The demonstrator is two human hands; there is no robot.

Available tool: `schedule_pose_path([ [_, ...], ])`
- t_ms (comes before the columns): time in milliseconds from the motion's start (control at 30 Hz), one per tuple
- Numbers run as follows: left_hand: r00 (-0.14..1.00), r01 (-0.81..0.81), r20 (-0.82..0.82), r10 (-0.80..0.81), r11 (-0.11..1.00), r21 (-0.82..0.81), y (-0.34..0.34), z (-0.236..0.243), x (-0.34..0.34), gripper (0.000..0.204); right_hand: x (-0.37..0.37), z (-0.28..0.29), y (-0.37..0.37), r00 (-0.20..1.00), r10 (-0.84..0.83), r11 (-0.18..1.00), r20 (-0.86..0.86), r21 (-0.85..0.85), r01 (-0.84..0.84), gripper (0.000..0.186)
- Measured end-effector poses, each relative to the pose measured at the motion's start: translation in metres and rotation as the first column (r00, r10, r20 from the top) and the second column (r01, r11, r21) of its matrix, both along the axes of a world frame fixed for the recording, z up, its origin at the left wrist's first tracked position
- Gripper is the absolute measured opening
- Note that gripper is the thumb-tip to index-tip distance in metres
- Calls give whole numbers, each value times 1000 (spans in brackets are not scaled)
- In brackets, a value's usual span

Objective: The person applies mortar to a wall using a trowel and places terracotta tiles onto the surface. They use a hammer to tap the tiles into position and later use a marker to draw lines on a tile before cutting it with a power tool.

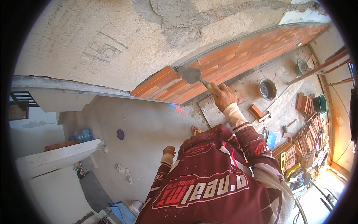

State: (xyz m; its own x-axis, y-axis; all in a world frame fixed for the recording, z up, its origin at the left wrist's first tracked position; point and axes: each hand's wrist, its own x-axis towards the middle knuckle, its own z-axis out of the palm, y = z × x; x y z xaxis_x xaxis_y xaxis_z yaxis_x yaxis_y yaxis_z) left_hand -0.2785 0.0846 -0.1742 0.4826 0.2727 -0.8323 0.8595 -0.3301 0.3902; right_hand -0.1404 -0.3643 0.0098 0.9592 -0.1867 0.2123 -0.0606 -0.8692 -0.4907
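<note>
My right hand (225,98) is closed round the handle of a trowel (191,75). The grey, mortar-smeared blade lies against the top left part of an orange brick facing (220,63), just below the rough plaster wall (145,48). Grey mortar shows beside the blade's tip, at a gap in the top row of bricks. Low beside my body, away from the wall, hangs my left hand (169,150), its fingers curled in a fist with nothing visible in them.
Buckets of grey mix (267,89) stand on the floor at the right. A hammer (264,116) lies near loose bricks (256,111), with stacked bricks (305,140) farther right. Poles (317,70) slant in at upper right. A purple lid-like disc (120,134) lies left.
</note>
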Motion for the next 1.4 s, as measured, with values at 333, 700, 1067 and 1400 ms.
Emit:
schedule_pose_path([
  [333,999,48,20,-49,998,31,-4,4,-4,20,9,14,-2,974,69,982,-215,186,-28,50],
  [700,997,69,17,-70,997,31,-11,7,-3,18,2,28,3,970,61,976,-235,220,-8,50],
  [1067,996,91,-9,-91,995,50,-2,-2,-8,22,-27,-1,-10,980,-91,981,-176,153,119,48],
  [1400,1000,23,-5,-23,999,45,3,-16,-3,23,-12,-10,-9,995,-25,997,93,-64,31,49],
])
